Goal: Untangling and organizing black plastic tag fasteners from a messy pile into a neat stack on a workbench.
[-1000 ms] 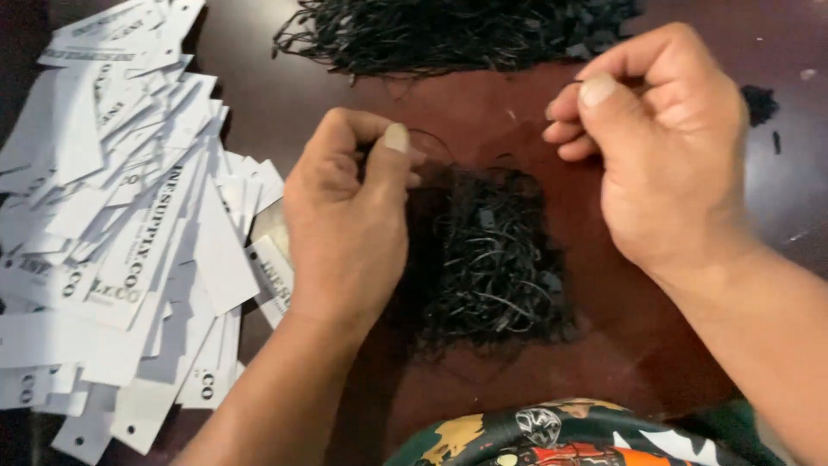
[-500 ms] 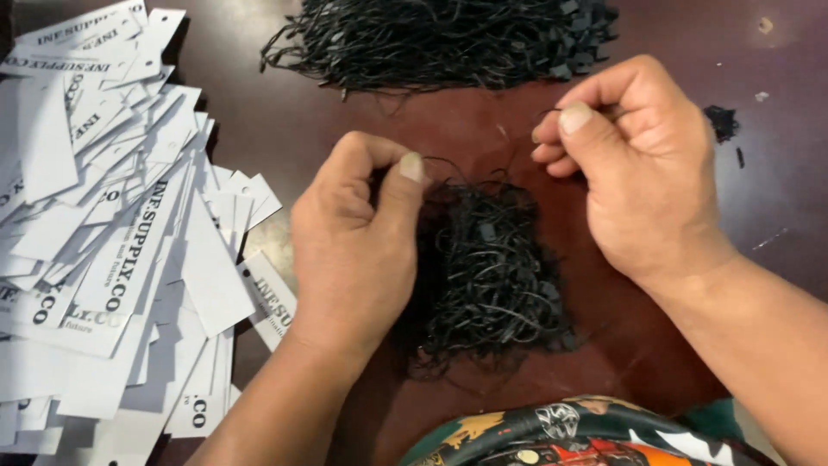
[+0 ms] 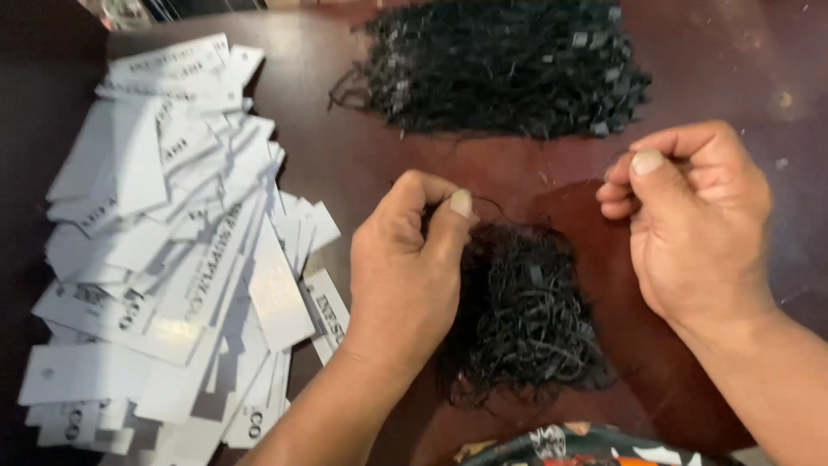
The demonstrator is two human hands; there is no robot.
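Nearest, a small heap of black strings (image 3: 526, 319) lies on the dark reddish-brown counter (image 3: 345, 155) between the two hands. The left hand (image 3: 410, 267) is closed, thumb pinched against forefinger on a thin strand (image 3: 493, 204) at the heap's top; the right hand (image 3: 690, 216) is curled shut too — what it pinches I cannot tell. To the left sprawl white paper tags (image 3: 172, 250), none visibly strung — so most work looks left. Farther off sits a larger black string pile (image 3: 509, 65). Little room shows beyond.
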